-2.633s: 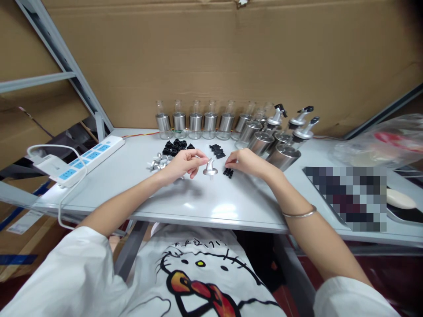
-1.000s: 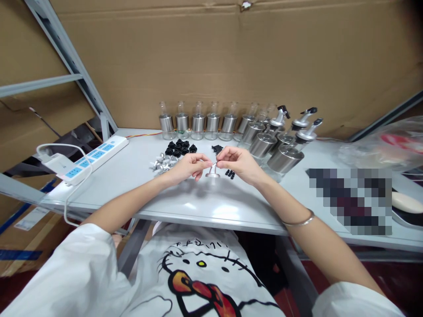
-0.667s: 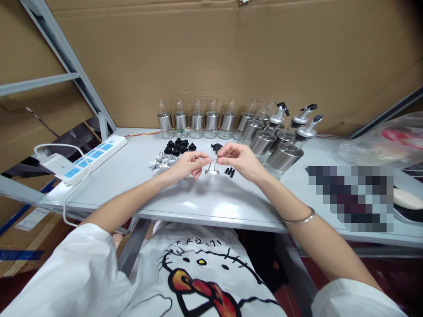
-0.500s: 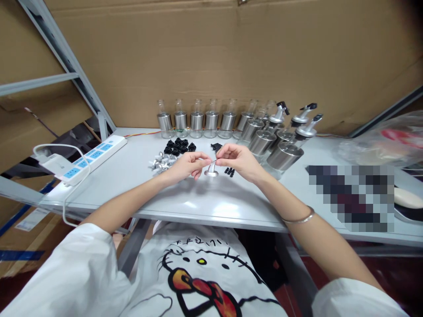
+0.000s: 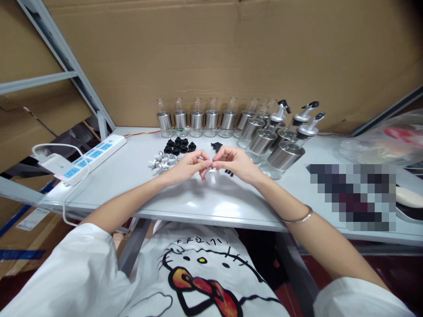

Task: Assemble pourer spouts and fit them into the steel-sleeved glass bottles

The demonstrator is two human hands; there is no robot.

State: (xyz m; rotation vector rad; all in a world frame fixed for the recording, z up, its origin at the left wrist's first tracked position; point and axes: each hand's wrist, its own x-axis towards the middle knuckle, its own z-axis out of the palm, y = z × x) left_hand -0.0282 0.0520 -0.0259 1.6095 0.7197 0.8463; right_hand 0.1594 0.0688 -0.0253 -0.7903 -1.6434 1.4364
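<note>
My left hand point(image 5: 187, 164) and my right hand point(image 5: 235, 162) meet over the middle of the grey table point(image 5: 198, 202). Both pinch a small silver pourer spout point(image 5: 212, 172) held just above the tabletop. The fingers of each hand are closed on it, and the fingertips nearly touch. A few small black caps point(image 5: 228, 172) lie right beside my right hand. A pile of silver spouts point(image 5: 162, 161) lies just left of my left hand.
Black rubber stoppers point(image 5: 180, 145) and black clips point(image 5: 216, 145) lie behind the hands. A row of steel-sleeved glass bottles point(image 5: 197, 120) lines the cardboard wall; bottles with spouts fitted point(image 5: 286, 152) stand at right. A white power strip point(image 5: 92, 156) lies at left. A plastic bag point(image 5: 386, 141) sits far right.
My right hand has come in from the black caps to the spout in my left hand. The spout has tipped and now sits lower between both sets of fingertips.
</note>
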